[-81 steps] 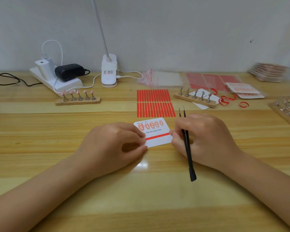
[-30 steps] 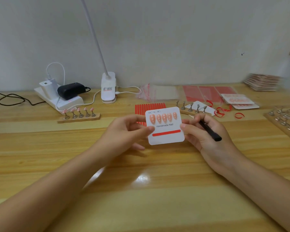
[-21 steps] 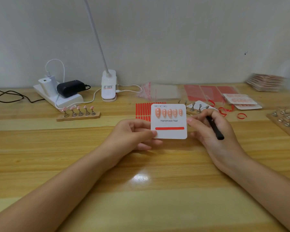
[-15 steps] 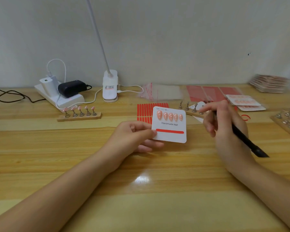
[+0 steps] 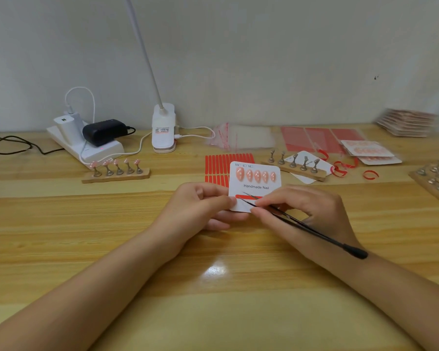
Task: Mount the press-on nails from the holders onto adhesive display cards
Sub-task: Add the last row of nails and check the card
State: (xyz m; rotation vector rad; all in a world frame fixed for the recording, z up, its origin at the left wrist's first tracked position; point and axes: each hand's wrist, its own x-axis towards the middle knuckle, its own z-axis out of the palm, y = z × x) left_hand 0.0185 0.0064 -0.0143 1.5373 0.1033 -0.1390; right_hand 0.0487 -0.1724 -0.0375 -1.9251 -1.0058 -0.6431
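At the middle of the pale wooden desk (image 5: 61, 249), a white square display card (image 5: 255, 182) printed "Handmade Nail" is held tilted up off the surface. Five peach almond-shaped press-on nails (image 5: 256, 175) sit in a row along its upper part, and a red adhesive strip (image 5: 247, 197) crosses it below the lettering. The left hand (image 5: 200, 207) pinches the card's lower left edge, thumb on the face and fingers curled behind. The right hand (image 5: 304, 209) has thumb and forefinger clamped on slim black tweezers (image 5: 302, 225), whose two tips lie slightly apart at the red strip; whether they touch it cannot be told. The tweezers' blunt end lies over the right forearm.

Toward the desk's back edge, left of centre, a wooden holder bar with five metal stands (image 5: 115, 171) carries pink nails. Right of the card, a second wooden holder bar (image 5: 293, 164) has bare stands and lies on loose white cards. A sheet of red adhesive strips (image 5: 218, 163) lies just behind the held card, partly hidden by it. Curled red backing peels (image 5: 340, 168) lie near the second bar. Along the back edge stand a white power strip with a black adapter (image 5: 86, 138) and a white clip lamp base (image 5: 163, 130). Red sheets (image 5: 314, 138) and finished nail cards (image 5: 370, 152) lie toward the back right corner.
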